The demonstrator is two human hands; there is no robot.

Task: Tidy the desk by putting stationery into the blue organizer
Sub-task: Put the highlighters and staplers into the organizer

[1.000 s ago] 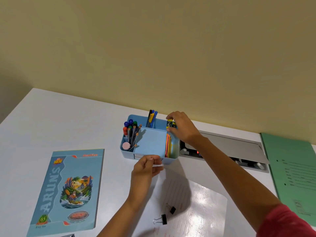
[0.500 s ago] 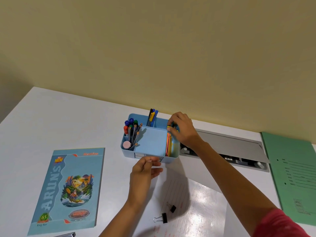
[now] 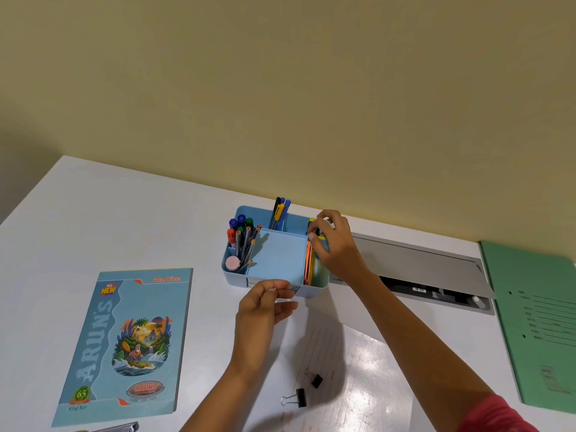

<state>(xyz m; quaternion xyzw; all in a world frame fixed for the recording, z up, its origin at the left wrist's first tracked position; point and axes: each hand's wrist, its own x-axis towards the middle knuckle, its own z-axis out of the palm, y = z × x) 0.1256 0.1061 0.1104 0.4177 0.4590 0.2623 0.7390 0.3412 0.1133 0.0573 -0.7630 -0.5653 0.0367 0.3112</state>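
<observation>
The blue organizer [image 3: 277,260] stands on the white desk near the wall. Pens and pencils [image 3: 244,241] fill its left compartments, more pens [image 3: 280,212] stand at the back, and coloured paper sheets [image 3: 308,263] sit in the right slot. My right hand [image 3: 333,241] is over the right rear compartment, fingers closed on a small yellow and black item [image 3: 314,227]. My left hand [image 3: 261,310] pinches the front edge of the organizer at its small drawer. Two black binder clips [image 3: 300,397] [image 3: 316,380] lie on a lined sheet [image 3: 358,385] near the front.
A blue notebook [image 3: 124,344] lies flat at the left. A green folder [image 3: 536,322] lies at the right edge. A grey cable tray with a raised lid [image 3: 414,272] is set into the desk behind my right arm. A metal item [image 3: 124,428] pokes in at the bottom edge.
My right hand has stayed at the right rear compartment, shifting slightly with the small yellow and black item. My left hand has kept its place at the organizer's front.
</observation>
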